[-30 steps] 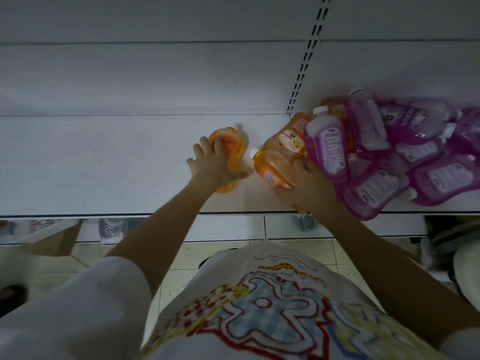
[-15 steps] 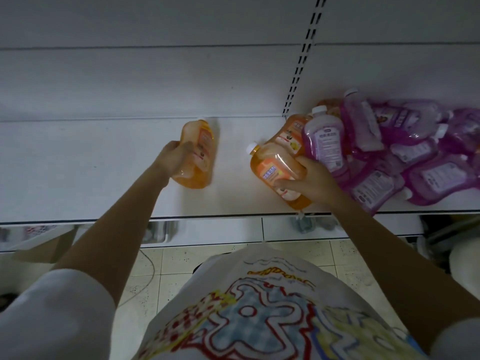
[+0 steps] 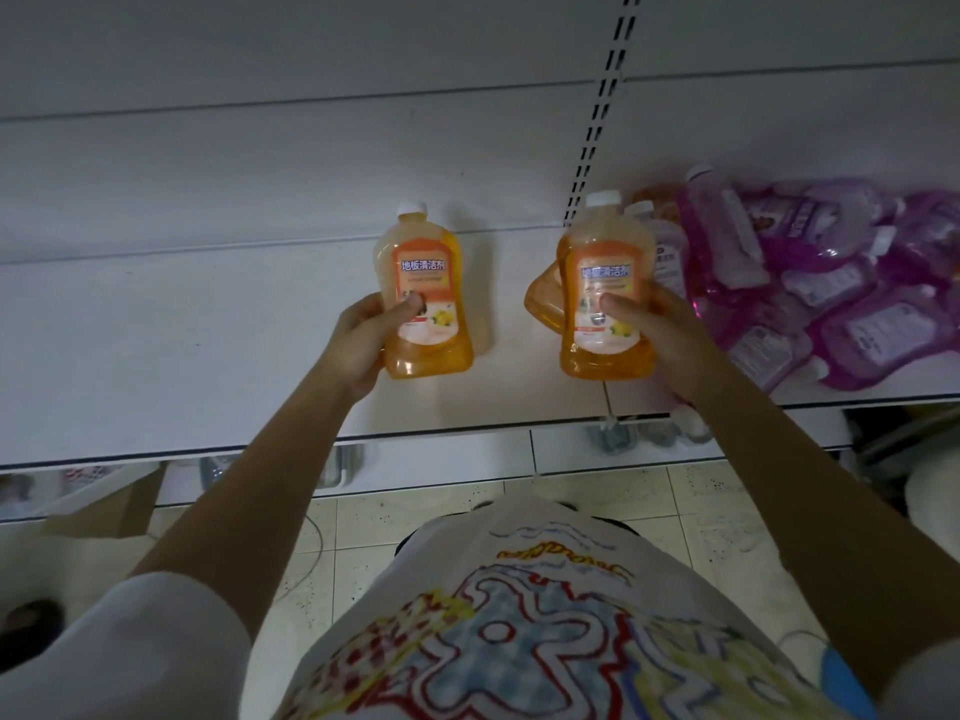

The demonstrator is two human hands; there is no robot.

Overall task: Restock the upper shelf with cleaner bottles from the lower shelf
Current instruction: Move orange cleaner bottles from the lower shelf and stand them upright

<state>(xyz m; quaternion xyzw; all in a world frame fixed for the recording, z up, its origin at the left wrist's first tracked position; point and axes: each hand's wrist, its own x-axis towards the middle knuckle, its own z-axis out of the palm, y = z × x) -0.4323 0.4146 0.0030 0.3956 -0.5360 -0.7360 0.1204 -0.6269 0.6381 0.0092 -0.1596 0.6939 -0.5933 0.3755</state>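
The left arm reaches forward over the white shelf (image 3: 156,345). The left grip (image 3: 363,345) is curled round the lower left side of the first orange bottle (image 3: 434,283), thumb pressed across its label; the bottle is upright, white cap toward the back wall. Whether its base touches the shelf cannot be told. Well apart to the right, the right grip (image 3: 675,345) mirrors this on the second orange bottle (image 3: 605,262), thumb on the label, fingers wrapped behind. Just behind it a third orange bottle (image 3: 543,304) lies tilted. Farther right, purple bottles (image 3: 857,304) lie heaped on the shelf, too jumbled to count.
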